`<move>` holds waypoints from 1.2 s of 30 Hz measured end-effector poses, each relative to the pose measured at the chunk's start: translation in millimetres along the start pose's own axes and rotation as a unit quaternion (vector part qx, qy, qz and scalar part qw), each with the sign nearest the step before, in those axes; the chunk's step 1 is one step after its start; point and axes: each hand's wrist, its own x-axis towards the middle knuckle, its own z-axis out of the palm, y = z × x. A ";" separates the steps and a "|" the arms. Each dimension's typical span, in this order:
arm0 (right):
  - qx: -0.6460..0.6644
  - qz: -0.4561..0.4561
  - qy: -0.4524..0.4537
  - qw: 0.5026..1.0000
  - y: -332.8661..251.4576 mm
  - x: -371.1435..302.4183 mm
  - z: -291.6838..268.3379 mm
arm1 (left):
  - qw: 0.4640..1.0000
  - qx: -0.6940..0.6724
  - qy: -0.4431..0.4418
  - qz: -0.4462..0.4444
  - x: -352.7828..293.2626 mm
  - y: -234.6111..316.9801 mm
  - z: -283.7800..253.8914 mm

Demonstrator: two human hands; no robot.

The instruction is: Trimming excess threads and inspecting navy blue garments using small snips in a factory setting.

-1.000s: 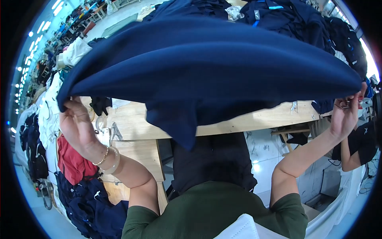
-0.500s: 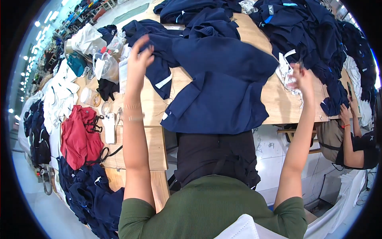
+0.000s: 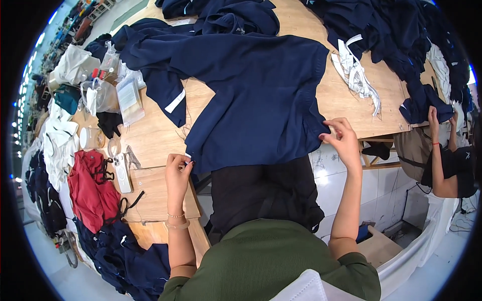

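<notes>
Navy pants point(image 3: 251, 105) lie spread over the table's front edge, with a gathered elastic edge on the right and legs running left. My left hand point(image 3: 178, 170) pinches the near left corner, where a small white tag shows between the fingers. On the right, my right hand point(image 3: 343, 140) is closed, thumb and fingers on the near corner by the elastic edge. Another navy garment point(image 3: 168, 98) with a white strip lies beneath and beyond the pants.
White fabric strips point(image 3: 355, 70) lie right of the pants. Navy garments point(image 3: 366, 25) are heaped at the far right. A phone point(image 3: 122, 173), red garment point(image 3: 90, 188), jar point(image 3: 92, 137) and plastic bags point(image 3: 98, 95) sit left. A co-worker's hands point(image 3: 434, 118) handle navy cloth at right.
Both hands were raised apart above the table, off the cloth. They have come down and taken hold of the near corners. The pants now lie flatter, with the elastic edge showing.
</notes>
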 end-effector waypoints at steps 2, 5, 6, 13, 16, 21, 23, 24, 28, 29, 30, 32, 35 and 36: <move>-0.014 0.022 -0.024 0.999 0.6 2.1 0.5 | 0.999 0.017 -0.022 -0.028 1.3 -2.8 0.2; 0.042 0.037 -0.039 0.998 6.9 3.3 -1.4 | 0.998 -0.041 0.021 0.046 4.1 7.7 -6.7; 0.122 0.017 -0.026 0.992 12.3 4.1 -4.3 | 0.995 -0.015 0.043 0.090 7.1 14.6 -14.8; 0.472 0.019 0.128 0.872 -4.0 -1.2 -52.7 | 0.873 -0.472 0.088 0.084 18.3 36.3 -110.2; 0.395 0.019 0.158 0.905 -18.3 21.2 -45.3 | 0.896 -0.415 0.159 0.022 53.6 49.0 -93.7; 0.336 0.113 0.133 0.925 19.1 66.4 12.2 | 0.969 -0.121 0.213 0.017 119.4 -38.6 -10.3; 0.347 0.136 0.121 0.920 25.0 63.0 18.9 | 0.970 -0.071 0.229 0.045 125.2 -49.8 5.3; 0.356 0.128 0.122 0.918 27.2 62.3 19.4 | 0.971 -0.070 0.223 0.046 128.0 -56.1 6.3; 0.392 0.125 0.109 0.905 17.7 56.9 15.4 | 0.979 -0.057 0.197 -0.020 132.7 -69.2 1.9; 0.393 0.126 0.110 0.904 12.9 55.4 14.2 | 0.980 -0.034 0.197 -0.022 133.0 -67.9 0.9; 0.409 0.130 0.110 0.896 6.9 53.8 14.2 | 0.980 -0.032 0.197 -0.022 130.0 -67.1 -0.8; 0.422 0.137 0.117 0.888 -1.0 50.2 11.1 | 0.973 -0.002 0.201 -0.109 122.3 -34.3 4.8; 0.422 0.133 0.103 0.891 -16.6 45.7 13.1 | 0.909 0.141 0.373 0.122 107.7 20.8 19.1; 0.412 0.137 0.116 0.893 -20.0 43.4 14.5 | 0.939 0.052 0.305 0.146 97.1 62.7 29.8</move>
